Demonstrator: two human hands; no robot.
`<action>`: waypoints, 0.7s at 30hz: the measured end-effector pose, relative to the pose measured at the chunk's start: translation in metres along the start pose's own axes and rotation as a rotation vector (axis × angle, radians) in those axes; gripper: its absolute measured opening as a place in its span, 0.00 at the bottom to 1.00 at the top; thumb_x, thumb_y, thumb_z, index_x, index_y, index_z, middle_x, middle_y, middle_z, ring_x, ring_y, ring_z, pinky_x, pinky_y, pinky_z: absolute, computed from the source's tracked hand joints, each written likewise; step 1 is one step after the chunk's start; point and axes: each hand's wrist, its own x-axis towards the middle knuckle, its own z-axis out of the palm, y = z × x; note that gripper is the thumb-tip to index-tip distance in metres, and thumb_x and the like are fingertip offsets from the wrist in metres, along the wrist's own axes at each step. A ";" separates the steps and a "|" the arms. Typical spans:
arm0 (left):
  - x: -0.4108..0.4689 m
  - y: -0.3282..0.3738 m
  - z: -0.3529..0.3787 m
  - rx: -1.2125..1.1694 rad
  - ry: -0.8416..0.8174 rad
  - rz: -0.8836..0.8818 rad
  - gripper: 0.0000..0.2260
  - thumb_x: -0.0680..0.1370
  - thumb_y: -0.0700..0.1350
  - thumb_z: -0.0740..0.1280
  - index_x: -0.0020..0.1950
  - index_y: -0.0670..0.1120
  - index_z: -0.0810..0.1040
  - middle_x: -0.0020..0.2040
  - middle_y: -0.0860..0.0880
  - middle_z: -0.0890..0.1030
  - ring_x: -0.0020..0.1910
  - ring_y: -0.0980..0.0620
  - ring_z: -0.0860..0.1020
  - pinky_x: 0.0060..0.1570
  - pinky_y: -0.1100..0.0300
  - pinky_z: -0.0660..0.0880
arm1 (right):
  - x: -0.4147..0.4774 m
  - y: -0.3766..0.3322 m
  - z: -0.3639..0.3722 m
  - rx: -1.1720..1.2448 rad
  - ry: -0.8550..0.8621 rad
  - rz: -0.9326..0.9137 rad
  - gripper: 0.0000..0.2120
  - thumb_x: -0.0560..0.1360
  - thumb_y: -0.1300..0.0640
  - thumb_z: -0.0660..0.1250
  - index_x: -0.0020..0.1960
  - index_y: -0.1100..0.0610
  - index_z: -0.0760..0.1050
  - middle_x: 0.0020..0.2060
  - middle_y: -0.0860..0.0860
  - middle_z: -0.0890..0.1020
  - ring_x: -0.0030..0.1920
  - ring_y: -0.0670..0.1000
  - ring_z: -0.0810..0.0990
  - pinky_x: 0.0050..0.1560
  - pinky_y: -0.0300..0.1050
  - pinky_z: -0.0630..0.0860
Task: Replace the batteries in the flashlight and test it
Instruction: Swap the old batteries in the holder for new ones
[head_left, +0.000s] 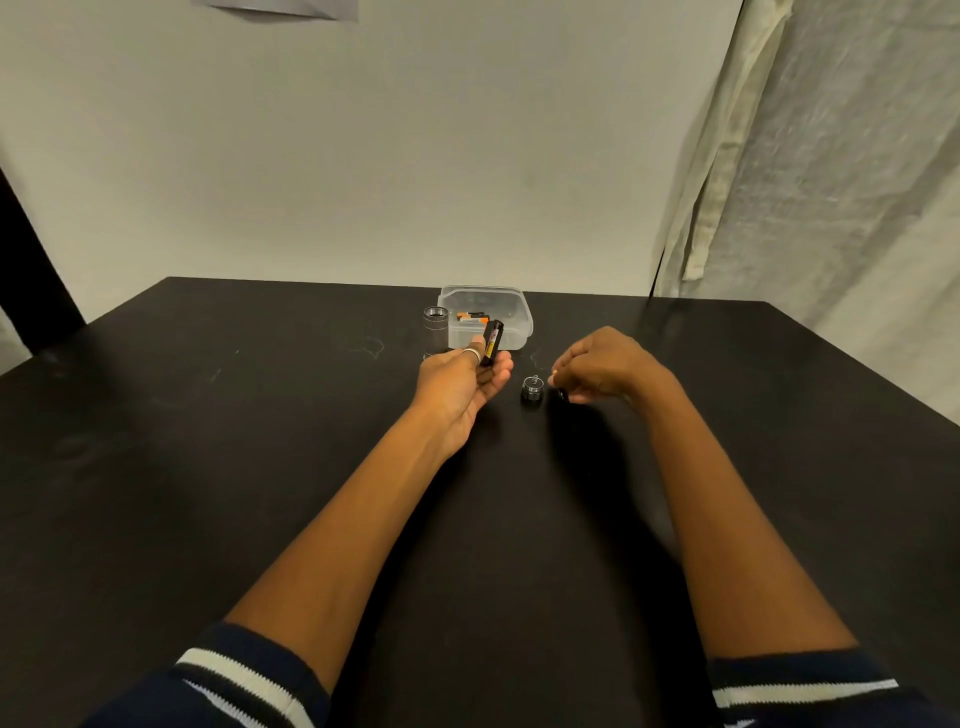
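Flashlight body left of box; tail cap nearer, on table.

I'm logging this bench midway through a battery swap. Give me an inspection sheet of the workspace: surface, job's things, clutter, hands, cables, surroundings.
Surface: black table, faint pale scuffs.
Job's things: silver flashlight body upright beside a clear plastic box holding batteries; tail cap with spring, on the table; black battery holder in hand.
Clutter: nothing seen.
Hands: left hand grips the battery holder; right hand pinches a small dark item, too small to identify.
Cables: nothing seen.
Surroundings: white wall behind, pale curtain at right.
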 end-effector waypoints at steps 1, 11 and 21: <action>0.000 0.000 0.000 0.002 0.001 -0.002 0.10 0.84 0.41 0.64 0.58 0.36 0.80 0.43 0.41 0.85 0.37 0.52 0.86 0.36 0.63 0.81 | 0.001 0.000 0.001 -0.012 0.002 0.009 0.03 0.72 0.66 0.75 0.39 0.61 0.85 0.35 0.57 0.86 0.31 0.50 0.84 0.45 0.47 0.86; 0.000 0.001 0.000 0.006 -0.001 -0.014 0.09 0.83 0.41 0.65 0.55 0.37 0.80 0.39 0.43 0.86 0.37 0.52 0.86 0.36 0.63 0.81 | 0.003 -0.002 0.006 -0.101 -0.016 -0.003 0.04 0.76 0.62 0.74 0.47 0.62 0.86 0.38 0.56 0.86 0.35 0.49 0.83 0.42 0.43 0.85; -0.002 0.002 0.001 0.020 -0.027 -0.019 0.12 0.84 0.42 0.63 0.63 0.35 0.78 0.42 0.42 0.86 0.36 0.52 0.86 0.35 0.63 0.81 | 0.005 -0.001 0.007 -0.032 -0.012 0.013 0.05 0.79 0.62 0.71 0.46 0.63 0.84 0.38 0.57 0.85 0.33 0.50 0.84 0.39 0.42 0.85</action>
